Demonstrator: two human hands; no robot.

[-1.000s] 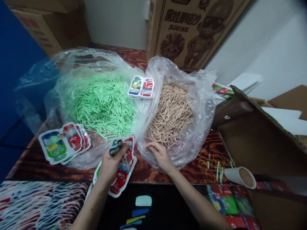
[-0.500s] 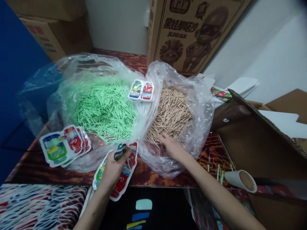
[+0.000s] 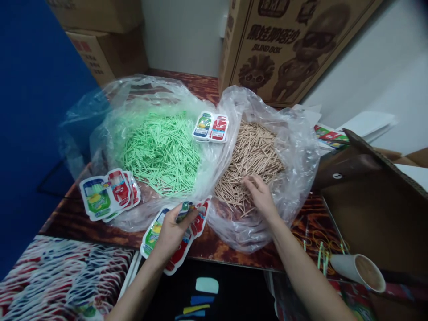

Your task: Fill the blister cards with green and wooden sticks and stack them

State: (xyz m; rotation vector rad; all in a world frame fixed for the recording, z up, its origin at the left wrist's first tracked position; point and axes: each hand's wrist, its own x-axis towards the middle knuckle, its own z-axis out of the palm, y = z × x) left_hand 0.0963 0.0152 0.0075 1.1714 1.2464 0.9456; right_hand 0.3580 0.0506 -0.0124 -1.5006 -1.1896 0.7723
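Note:
My left hand (image 3: 174, 229) is closed round several printed packs (image 3: 152, 236) in green and red, shaped like paired bottles, near the table's front edge. One pack is folded or overlapped under my thumb. My right hand (image 3: 262, 198) rests over the brown sticks (image 3: 256, 151), fingers slightly apart with the tips among them; no stick shows clearly in its grasp. These sticks lie in a clear plastic bag (image 3: 297, 156). To the left, another clear bag (image 3: 103, 145) holds a heap of light green sticks (image 3: 163, 156).
Fanned packs (image 3: 96, 198) lie on the left bag's front edge, and smaller packs (image 3: 211, 127) sit between the bags. At right are a tilted paper cup (image 3: 357, 269), yellow rubber bands (image 3: 309, 238) and an open carton (image 3: 364, 214). A large printed box (image 3: 267, 53) stands behind.
My right hand has lifted slightly and shifted across the brown sticks, its fingers less tucked in. My left hand still holds the packs. The whole view has shifted, moving things rightward in the picture.

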